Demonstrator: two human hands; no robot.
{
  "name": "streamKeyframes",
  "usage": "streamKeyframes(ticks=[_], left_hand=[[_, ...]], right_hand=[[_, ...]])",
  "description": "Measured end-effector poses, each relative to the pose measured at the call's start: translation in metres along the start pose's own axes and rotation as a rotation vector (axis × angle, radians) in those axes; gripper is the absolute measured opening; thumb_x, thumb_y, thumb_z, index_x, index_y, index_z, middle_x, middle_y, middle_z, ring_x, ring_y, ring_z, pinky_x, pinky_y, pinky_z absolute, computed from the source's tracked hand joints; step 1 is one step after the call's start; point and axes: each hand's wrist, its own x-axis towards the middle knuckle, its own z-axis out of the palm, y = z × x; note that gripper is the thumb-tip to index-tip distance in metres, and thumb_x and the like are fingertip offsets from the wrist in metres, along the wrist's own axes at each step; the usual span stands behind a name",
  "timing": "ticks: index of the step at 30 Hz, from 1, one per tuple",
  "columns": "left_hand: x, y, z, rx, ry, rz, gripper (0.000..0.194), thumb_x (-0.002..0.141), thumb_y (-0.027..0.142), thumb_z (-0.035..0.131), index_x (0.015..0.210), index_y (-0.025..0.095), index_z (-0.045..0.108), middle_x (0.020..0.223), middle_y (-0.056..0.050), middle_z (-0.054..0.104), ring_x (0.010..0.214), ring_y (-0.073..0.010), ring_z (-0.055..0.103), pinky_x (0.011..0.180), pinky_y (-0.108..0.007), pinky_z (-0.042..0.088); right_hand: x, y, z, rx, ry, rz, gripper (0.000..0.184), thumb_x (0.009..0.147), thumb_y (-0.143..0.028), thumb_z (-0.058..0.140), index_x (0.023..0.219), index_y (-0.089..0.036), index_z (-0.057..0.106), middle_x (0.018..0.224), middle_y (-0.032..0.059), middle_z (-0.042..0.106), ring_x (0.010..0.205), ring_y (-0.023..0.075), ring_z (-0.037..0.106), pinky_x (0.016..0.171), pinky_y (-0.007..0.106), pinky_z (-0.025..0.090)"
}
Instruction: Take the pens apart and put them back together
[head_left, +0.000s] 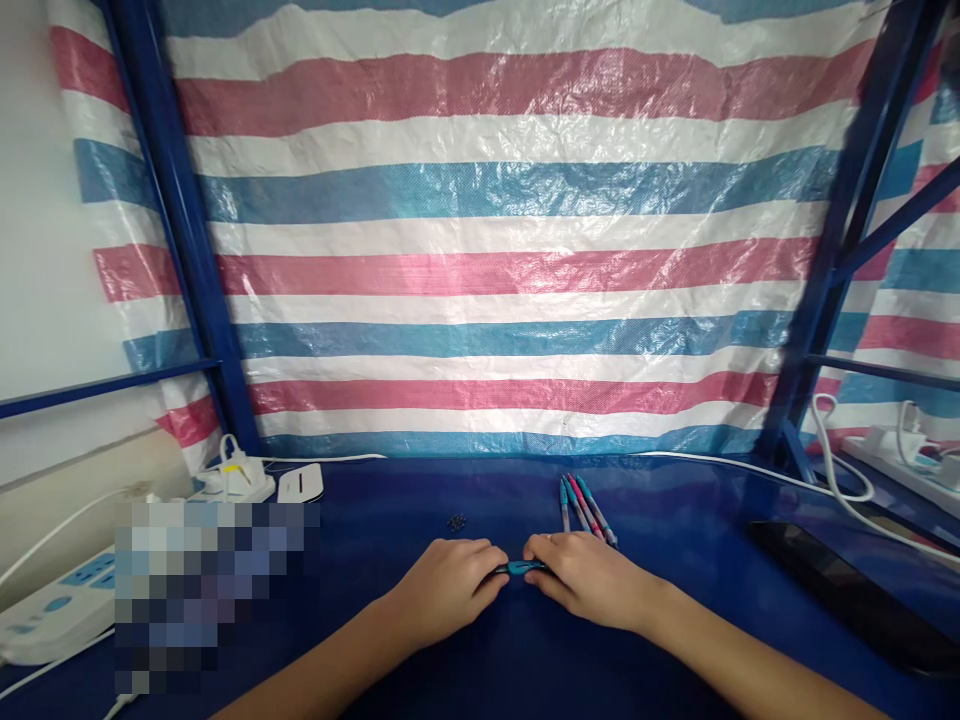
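Note:
My left hand (448, 583) and my right hand (583, 575) rest on the blue table (675, 520), fingers curled, and both grip the ends of a teal pen (517, 568) that lies crosswise between them. Only the pen's middle shows. Just behind my right hand lie three pens (585, 508) with pink and blue barrels, side by side. A small cluster of tiny dark parts (456, 521) sits on the table behind my left hand.
A striped plastic tarp (495, 250) hangs behind the table between blue metal posts (187, 240). White power strips (52, 605) and chargers (240, 480) lie at left, a blurred patch beside them. A black flat object (847, 590) and white cables (840, 480) lie at right.

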Motion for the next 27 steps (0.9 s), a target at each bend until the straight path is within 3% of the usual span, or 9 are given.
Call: streamKeyframes(ticks=[3, 7, 13, 19, 27], left_hand=[[0.0, 0.0, -0.001, -0.002, -0.009, -0.014, 0.015, 0.096, 0.025, 0.052, 0.101, 0.021, 0.066, 0.087, 0.0, 0.068, 0.079, -0.0181, 0.067, 0.064, -0.024, 0.045], [0.001, 0.002, -0.003, 0.003, -0.029, -0.021, 0.014, 0.096, 0.025, 0.054, 0.102, 0.021, 0.066, 0.088, 0.0, 0.069, 0.079, -0.0188, 0.067, 0.063, -0.024, 0.045], [0.0, 0.001, -0.003, 0.025, -0.033, -0.023, 0.018, 0.098, 0.025, 0.049, 0.102, 0.021, 0.065, 0.088, -0.001, 0.069, 0.08, -0.0201, 0.068, 0.063, -0.025, 0.044], [0.0, 0.001, -0.005, 0.017, -0.021, -0.013, 0.019, 0.099, 0.025, 0.045, 0.102, 0.02, 0.064, 0.088, -0.001, 0.069, 0.079, -0.02, 0.067, 0.061, -0.025, 0.042], [-0.001, 0.006, -0.012, -0.062, -0.037, -0.024, 0.016, 0.099, 0.021, 0.042, 0.089, 0.019, 0.054, 0.08, 0.001, 0.066, 0.066, -0.0177, 0.063, 0.055, -0.026, 0.034]], right_hand=[[0.0, 0.0, 0.0, -0.001, 0.002, -0.003, 0.009, 0.099, -0.026, 0.048, 0.106, -0.021, 0.053, 0.092, 0.0028, 0.068, 0.08, 0.0206, 0.067, 0.065, 0.026, 0.041], [0.0, 0.0, 0.0, 0.015, 0.009, 0.009, 0.022, 0.09, -0.016, 0.058, 0.109, -0.021, 0.049, 0.088, 0.001, 0.067, 0.078, 0.0205, 0.066, 0.063, 0.025, 0.04], [0.0, 0.0, -0.003, 0.069, 0.049, 0.02, 0.008, 0.095, -0.021, 0.053, 0.103, -0.021, 0.053, 0.088, 0.0018, 0.068, 0.077, 0.0202, 0.066, 0.065, 0.026, 0.042], [0.0, 0.001, -0.003, 0.218, 0.098, 0.039, 0.01, 0.096, -0.029, 0.054, 0.099, -0.02, 0.058, 0.086, 0.0022, 0.068, 0.076, 0.0186, 0.065, 0.067, 0.026, 0.043], [0.005, 0.004, 0.002, 0.527, 0.183, 0.096, 0.009, 0.089, -0.03, 0.063, 0.091, -0.021, 0.063, 0.069, -0.0033, 0.062, 0.059, 0.0125, 0.056, 0.053, 0.021, 0.038]])
